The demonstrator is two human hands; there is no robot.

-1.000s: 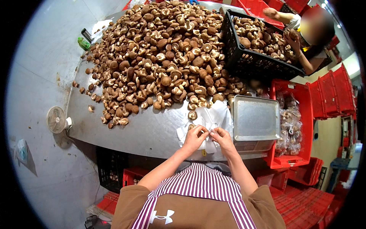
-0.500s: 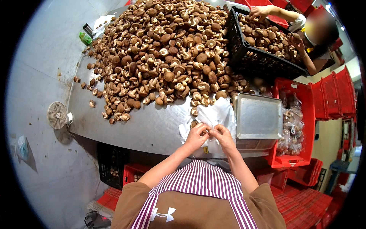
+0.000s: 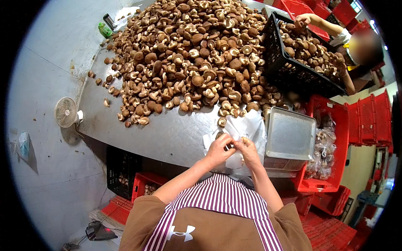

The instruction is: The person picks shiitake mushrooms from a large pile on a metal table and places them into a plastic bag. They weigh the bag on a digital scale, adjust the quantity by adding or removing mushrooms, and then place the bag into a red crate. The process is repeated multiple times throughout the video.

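My left hand [image 3: 218, 149] and my right hand [image 3: 248, 153] meet over the near edge of the metal table, fingertips pinched together. Between and behind them lies a thin white plastic bag [image 3: 253, 127], whose edge both hands appear to grip; the exact hold is partly hidden by the fingers. A single shiitake mushroom [image 3: 221, 121] sits beside the bag, at the front of a big heap of brown shiitake mushrooms [image 3: 184, 62]. Just right of the bag stands a shallow metal tray [image 3: 291, 134].
A red crate [image 3: 341, 159] at the right holds bagged mushrooms [image 3: 324, 150]. Behind it, another person's hands [image 3: 302, 21] reach over a black crate [image 3: 303, 67] full of mushrooms. A small fan [image 3: 66, 112] is at the left table edge. Red crates [image 3: 368, 119] are stacked farther right.
The whole view has shifted, so the table and heap appear farther right and lower. My hands stay together at the bag, with slightly altered finger positions. The other person's hand has moved a little.
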